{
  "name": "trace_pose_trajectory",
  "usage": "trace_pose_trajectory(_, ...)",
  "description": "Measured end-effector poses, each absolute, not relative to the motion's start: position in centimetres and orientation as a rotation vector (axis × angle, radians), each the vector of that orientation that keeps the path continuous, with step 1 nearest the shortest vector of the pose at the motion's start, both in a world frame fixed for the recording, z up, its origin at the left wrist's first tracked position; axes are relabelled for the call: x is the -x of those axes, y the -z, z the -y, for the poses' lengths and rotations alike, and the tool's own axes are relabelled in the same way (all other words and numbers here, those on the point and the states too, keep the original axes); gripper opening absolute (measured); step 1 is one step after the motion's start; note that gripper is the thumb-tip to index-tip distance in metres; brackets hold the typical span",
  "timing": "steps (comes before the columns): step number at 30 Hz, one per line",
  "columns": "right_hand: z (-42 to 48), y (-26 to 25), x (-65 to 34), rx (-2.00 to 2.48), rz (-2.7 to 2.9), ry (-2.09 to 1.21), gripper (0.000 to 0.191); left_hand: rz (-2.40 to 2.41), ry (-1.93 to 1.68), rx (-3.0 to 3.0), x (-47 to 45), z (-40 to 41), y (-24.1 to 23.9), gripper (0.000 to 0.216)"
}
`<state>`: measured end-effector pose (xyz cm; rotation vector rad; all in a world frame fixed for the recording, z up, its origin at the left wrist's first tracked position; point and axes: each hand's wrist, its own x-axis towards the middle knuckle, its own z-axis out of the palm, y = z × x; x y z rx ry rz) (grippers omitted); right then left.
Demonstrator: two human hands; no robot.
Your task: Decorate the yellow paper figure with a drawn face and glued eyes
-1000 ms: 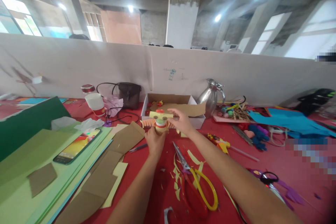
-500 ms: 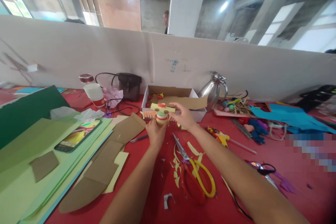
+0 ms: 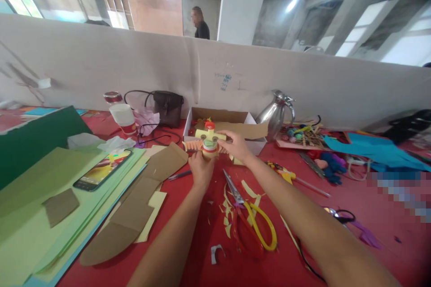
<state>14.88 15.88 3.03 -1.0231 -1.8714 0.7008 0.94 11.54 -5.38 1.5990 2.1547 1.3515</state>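
while left hand (image 3: 203, 169) clasps paper figure (image 3: 210, 141) from below, right hand (image 3: 238, 148), half-curled, holds its side.

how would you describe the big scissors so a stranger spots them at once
On the red table, look between the left forearm and the right forearm. Large scissors lie there among pale paper scraps, blades pointing toward the box. Unlike the yellow glue gun to their right, they have two handle loops, one yellow, one red.

1. The paper figure (image 3: 211, 136) is showing pale yellow, red on top, green and red banding below, orange at its sides.
2. The scissors (image 3: 238, 202) are pairing yellow and red with silver.
3. The bench (image 3: 269, 273) is showing red.
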Motion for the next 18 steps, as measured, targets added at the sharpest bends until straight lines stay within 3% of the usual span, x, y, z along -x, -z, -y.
trace_pose_trajectory(18,-15.1,-3.1,-15.3,1.038,1.909,-0.627,0.032,-2.216,-1.227,-1.69,-0.7,-10.3,4.9,0.037)
